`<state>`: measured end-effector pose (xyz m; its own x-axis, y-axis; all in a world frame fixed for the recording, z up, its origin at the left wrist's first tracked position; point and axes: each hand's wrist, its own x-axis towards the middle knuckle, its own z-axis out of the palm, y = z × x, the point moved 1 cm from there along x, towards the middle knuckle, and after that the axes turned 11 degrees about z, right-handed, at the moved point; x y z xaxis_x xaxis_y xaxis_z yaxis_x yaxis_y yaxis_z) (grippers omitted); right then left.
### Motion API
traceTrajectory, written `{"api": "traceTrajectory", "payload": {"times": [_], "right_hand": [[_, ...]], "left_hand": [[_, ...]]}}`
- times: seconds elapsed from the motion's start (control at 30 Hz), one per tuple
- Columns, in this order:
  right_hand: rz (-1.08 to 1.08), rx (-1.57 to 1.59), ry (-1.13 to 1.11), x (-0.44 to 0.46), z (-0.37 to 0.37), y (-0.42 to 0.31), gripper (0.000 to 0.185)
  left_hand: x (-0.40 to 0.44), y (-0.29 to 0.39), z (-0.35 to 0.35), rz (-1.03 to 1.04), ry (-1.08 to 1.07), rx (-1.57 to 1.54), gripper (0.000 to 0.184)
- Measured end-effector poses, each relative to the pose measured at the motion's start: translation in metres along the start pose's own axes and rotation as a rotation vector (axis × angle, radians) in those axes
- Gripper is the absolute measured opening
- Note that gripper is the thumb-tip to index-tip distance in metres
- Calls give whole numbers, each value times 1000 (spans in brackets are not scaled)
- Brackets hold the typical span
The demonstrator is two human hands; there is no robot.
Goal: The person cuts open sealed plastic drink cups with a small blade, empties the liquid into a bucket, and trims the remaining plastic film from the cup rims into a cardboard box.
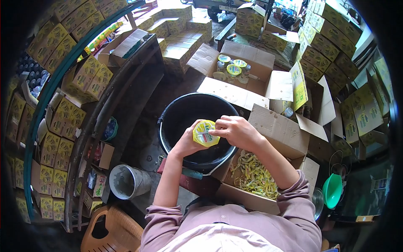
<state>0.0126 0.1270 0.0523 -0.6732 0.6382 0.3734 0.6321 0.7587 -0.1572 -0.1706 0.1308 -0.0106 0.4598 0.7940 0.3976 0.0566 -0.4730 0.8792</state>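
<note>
My left hand is wrapped round a drink cup with a yellow printed lid that reads "Lemon". The lid faces up toward me, and most of the cup's body is hidden under it. From the right, my right hand reaches over with its fingers bent and pressed together at the lid's edge. Both hands are above a large black bucket with a wire handle. Right of the bucket, an open cardboard box holds many yellow-green strips, partly hidden by my right forearm.
Ahead, an open carton holds several similar lidded cups. A grey bucket and a brown plastic chair are at left. Stacked yellow cartons line the left shelf. A green basin is at right.
</note>
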Motion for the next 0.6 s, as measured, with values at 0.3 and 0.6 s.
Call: {"api": "traceTrajectory", "payload": {"times": [0.3,0.6], "right_hand": [[-19,1,-3,1,8,-1,33],[51,-96,-75,-15,-8,12,21]], "left_hand": [[-1,-3,1,2,-32,11,57],[1,-2,1,31,-37,69,56]]}}
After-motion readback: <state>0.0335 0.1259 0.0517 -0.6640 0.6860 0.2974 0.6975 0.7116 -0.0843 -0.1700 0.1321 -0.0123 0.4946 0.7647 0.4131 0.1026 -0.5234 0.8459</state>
